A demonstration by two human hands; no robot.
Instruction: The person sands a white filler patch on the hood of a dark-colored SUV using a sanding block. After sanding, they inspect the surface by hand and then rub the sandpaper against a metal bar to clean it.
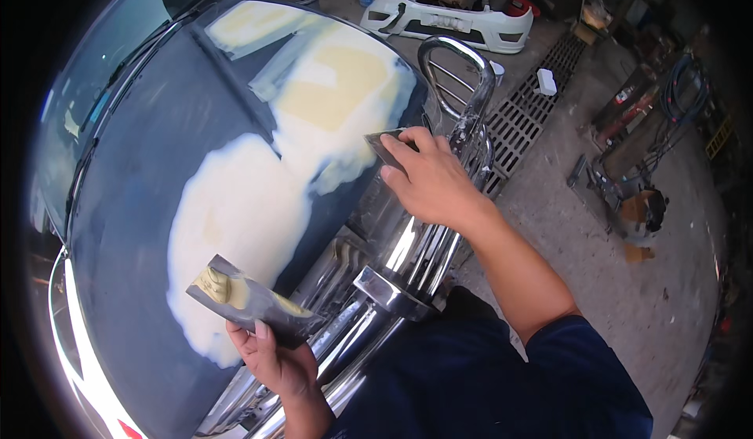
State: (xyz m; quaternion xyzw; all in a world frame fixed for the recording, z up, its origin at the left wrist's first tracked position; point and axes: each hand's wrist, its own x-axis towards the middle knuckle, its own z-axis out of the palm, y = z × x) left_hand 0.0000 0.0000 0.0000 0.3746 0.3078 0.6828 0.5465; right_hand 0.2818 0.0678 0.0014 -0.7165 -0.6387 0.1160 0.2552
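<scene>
grasping the putty-smeared plate (268,306) above the near side of the hood (145,204) with left grip (274,360); pinching the spreader (377,146) farther right with right grip (435,176); likely handling light, stiff, wanting clean-edge holds.

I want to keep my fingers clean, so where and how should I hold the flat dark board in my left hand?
Probably by the bare lower edge of the board, coming from below, on your side, and pinching across its thickness, where your left hand holds it. It looks flat and thin, and yellowish paste is heaped at its upper-left end and smeared toward its upper edge.
</scene>
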